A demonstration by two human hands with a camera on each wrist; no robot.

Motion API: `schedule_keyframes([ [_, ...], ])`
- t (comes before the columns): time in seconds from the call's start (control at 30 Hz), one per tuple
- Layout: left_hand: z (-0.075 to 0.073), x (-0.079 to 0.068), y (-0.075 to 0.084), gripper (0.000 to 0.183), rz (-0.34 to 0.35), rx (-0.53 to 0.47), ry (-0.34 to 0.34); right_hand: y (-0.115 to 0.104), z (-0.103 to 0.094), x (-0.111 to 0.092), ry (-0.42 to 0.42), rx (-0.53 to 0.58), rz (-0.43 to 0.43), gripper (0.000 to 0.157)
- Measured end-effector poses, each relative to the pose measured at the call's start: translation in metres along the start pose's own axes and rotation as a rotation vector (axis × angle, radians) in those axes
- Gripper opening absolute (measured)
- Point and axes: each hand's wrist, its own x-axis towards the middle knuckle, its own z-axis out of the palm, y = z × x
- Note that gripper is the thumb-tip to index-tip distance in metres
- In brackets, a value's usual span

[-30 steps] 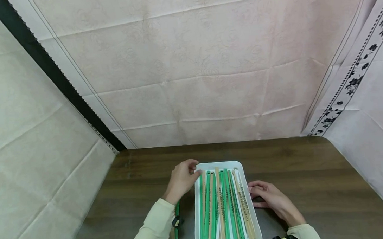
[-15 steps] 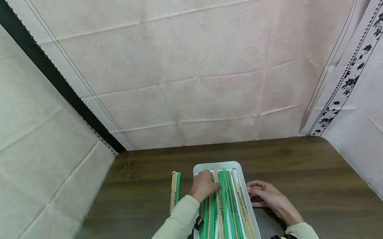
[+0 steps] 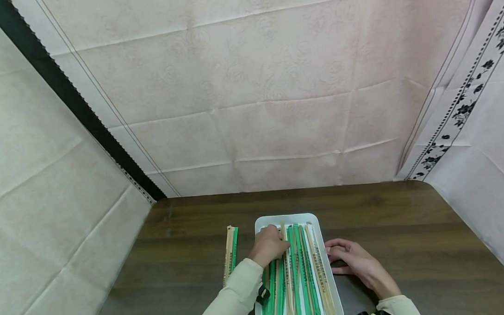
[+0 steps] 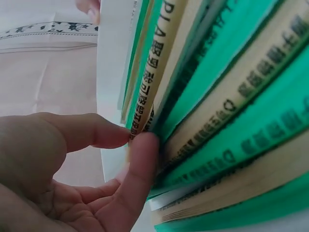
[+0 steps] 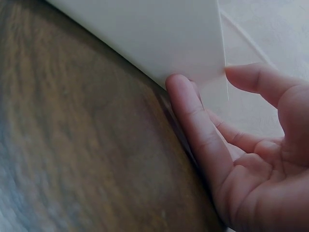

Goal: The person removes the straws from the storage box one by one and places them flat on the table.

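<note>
A white tray (image 3: 286,218) holds several long paper-wrapped straws, green (image 3: 296,285) and beige (image 3: 321,266), lying lengthwise side by side. My left hand (image 3: 268,246) reaches over the tray's far left part. In the left wrist view, its thumb and forefinger pinch the end of a beige wrapped straw (image 4: 153,65) printed with black lettering. The neighbouring straws (image 4: 231,116) fan out beside it. My right hand (image 3: 360,262) stays at the tray's right side. In the right wrist view, its fingertips touch the white tray wall (image 5: 159,38), with the thumb at the rim.
A few wrapped straws, beige and green (image 3: 229,251), lie on the brown wooden table (image 3: 188,252) left of the tray, partly behind the left sleeve. Pale cloth (image 3: 275,105) hangs behind the table and at both sides.
My left hand has moved right, from the tray's left rim onto the straws inside, uncovering the straws on the table. My right hand has stayed at the tray's side.
</note>
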Motion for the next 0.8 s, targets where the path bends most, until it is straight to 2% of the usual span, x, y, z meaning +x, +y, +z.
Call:
schedule_keyframes([
  [0.1, -0.003, -0.001, -0.002, 0.048, -0.010, -0.081, 0.006, 0.001, 0.000, 0.000, -0.006, 0.008, -0.006, 0.050],
  [0.23, -0.014, -0.004, -0.002, 0.010, -0.024, -0.250, -0.014, 0.003, 0.000, 0.000, -0.013, 0.021, -0.017, 0.050],
  [0.33, -0.024, -0.004, -0.004, 0.022, -0.025, -0.363, -0.033, 0.003, 0.000, 0.000, -0.013, 0.025, -0.019, 0.051],
  [0.47, -0.038, -0.005, -0.009, 0.025, -0.012, -0.459, -0.023, 0.003, 0.000, 0.000, -0.014, 0.027, -0.011, 0.054],
  [0.67, -0.060, -0.009, -0.020, 0.026, -0.008, -0.515, 0.033, 0.002, -0.001, 0.000, -0.018, 0.028, -0.007, 0.053],
  [0.8, -0.076, -0.014, -0.032, 0.028, -0.030, -0.529, 0.049, 0.002, -0.002, 0.001, -0.022, 0.027, -0.013, 0.050],
])
